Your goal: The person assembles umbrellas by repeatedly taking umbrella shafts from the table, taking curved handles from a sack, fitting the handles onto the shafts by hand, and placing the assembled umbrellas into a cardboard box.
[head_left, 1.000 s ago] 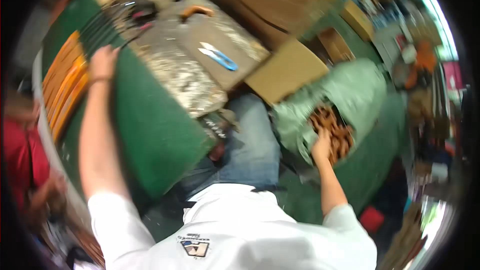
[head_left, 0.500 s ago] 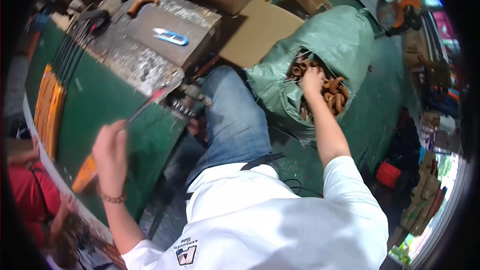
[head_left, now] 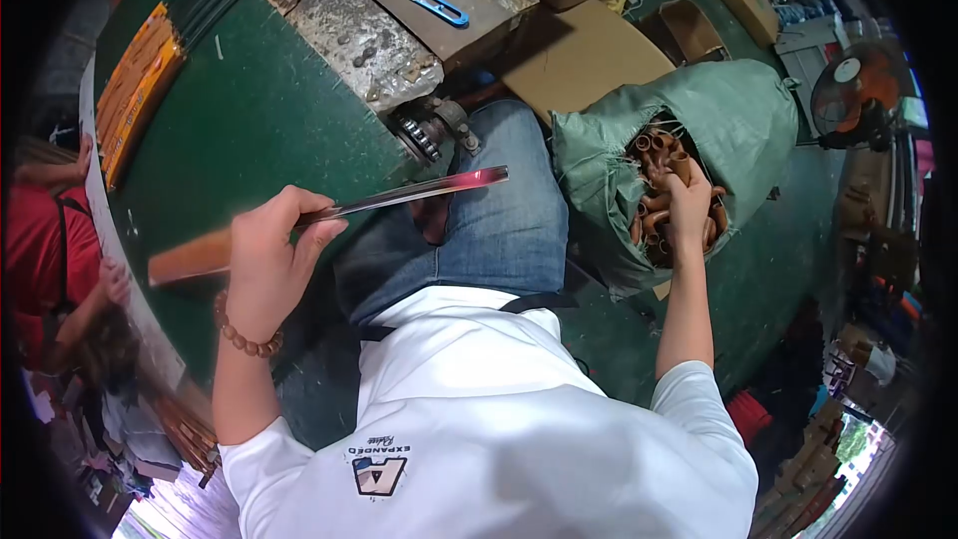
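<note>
My left hand [head_left: 274, 255] is closed around a long, slim rod [head_left: 419, 190] with a dark, shiny shaft and a reddish glint near its far end. A wider orange-brown part [head_left: 190, 258] sticks out behind the hand. The shaft points right, across my lap. My right hand [head_left: 689, 205] reaches into the mouth of a green woven sack [head_left: 723, 105], its fingers closed on a brown, hollow-ended curved handle [head_left: 681, 166]. Several similar curved brown pieces [head_left: 654, 205] lie around it in the sack. The fingertips are partly hidden.
Blue-handled thread snips [head_left: 436, 5] lie on a board on the worn bench [head_left: 369, 65]. A metal clamp-like fixture [head_left: 439, 130] juts from the bench edge. Orange bundles with dark rods [head_left: 145, 80] rest on the green tabletop [head_left: 249, 130]. Cardboard [head_left: 584, 50] and a fan [head_left: 853, 90] stand behind; another person [head_left: 60, 260] is at left.
The view has shifted. The rod in my left hand has swung from pointing up toward the bench to lying across my lap. My right hand now grips a curved handle at the sack's mouth.
</note>
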